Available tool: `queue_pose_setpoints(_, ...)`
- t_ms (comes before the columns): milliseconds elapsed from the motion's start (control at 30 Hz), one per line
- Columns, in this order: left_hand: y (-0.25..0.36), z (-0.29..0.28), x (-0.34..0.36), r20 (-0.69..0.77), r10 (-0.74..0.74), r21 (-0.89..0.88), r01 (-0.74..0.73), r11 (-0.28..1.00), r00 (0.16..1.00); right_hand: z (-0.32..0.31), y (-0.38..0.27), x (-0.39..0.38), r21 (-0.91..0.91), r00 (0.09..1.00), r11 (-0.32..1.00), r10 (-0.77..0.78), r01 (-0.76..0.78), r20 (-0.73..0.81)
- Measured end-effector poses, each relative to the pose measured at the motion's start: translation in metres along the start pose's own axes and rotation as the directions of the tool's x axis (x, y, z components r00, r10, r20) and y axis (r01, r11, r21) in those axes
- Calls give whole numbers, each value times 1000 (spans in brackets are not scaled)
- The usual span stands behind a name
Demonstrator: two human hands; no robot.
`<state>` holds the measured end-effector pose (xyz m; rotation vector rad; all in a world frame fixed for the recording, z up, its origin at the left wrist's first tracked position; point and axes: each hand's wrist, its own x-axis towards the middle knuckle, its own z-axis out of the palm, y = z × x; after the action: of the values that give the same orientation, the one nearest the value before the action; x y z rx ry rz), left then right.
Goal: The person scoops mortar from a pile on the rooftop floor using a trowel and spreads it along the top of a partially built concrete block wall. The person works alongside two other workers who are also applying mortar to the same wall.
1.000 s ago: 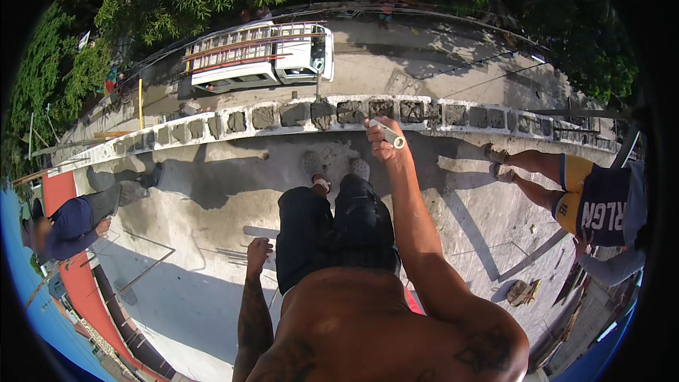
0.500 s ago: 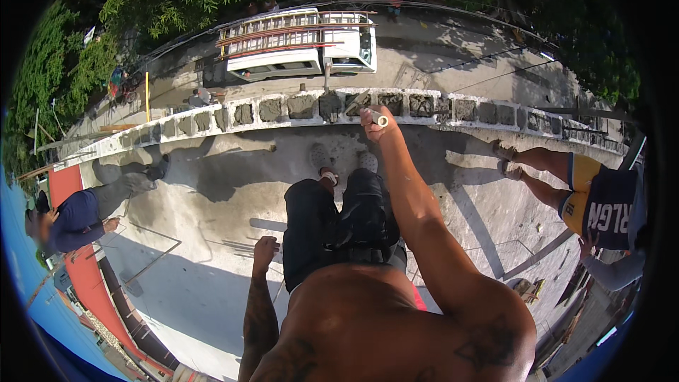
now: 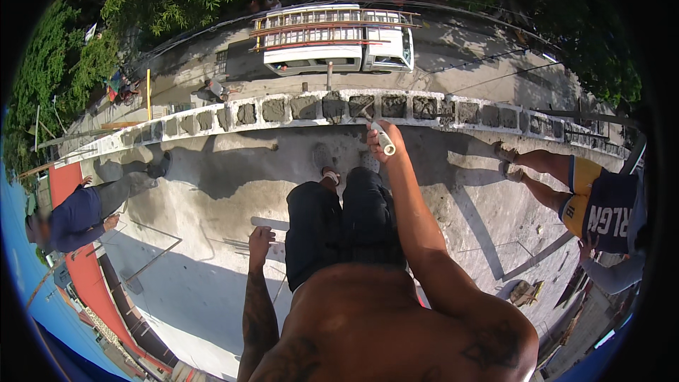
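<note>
My right hand (image 3: pixel 385 147) grips a trowel by its pale round handle (image 3: pixel 386 140), over the near edge of a row of hollow concrete blocks (image 3: pixel 339 117). The small blade (image 3: pixel 366 110) reaches to one block's opening, which holds grey mortar; whether it touches the mortar cannot be made out. Several neighbouring cells hold grey mortar too. Down by my left thigh hangs my left hand (image 3: pixel 262 244), its fingers curled in, with nothing showing in it.
Two people stand by the wall, one at the left (image 3: pixel 74 219) and one at the right (image 3: pixel 601 198) in yellow shorts. Beyond and below the wall is a road with a white van (image 3: pixel 318 46) carrying ladders. A metal bar (image 3: pixel 329 76) sticks up at the blocks.
My right hand has drawn back toward me a little, and the trowel's blade now shows over the cell. The van has moved to the right along the road.
</note>
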<state>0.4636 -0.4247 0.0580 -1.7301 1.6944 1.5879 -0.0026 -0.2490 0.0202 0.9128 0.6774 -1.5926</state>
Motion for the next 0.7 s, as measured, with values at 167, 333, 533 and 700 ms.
queue_pose_setpoints(167, 0, 0, 3, 39, 66, 30, -67, 997, 997, 4, 3, -20, 2, 998, 1000, 11, -11, 62)
queue_pose_setpoints(333, -15, 13, -4, 14, -89, 12, 89, 996, 996, 41, 19, -17, -303, 987, 949, 124, -86, 107)
queue_pose_setpoints(533, -28, 13, -17, 35, -90, 30, 89, 996, 995, 59, 26, 24, -163, 972, 969, 205, -185, 115)
queue_pose_setpoints(700, -35, -4, -22, -47, -88, -103, 83, 991, 995, 57, 26, 28, -273, 999, 961, 50, -43, 19)
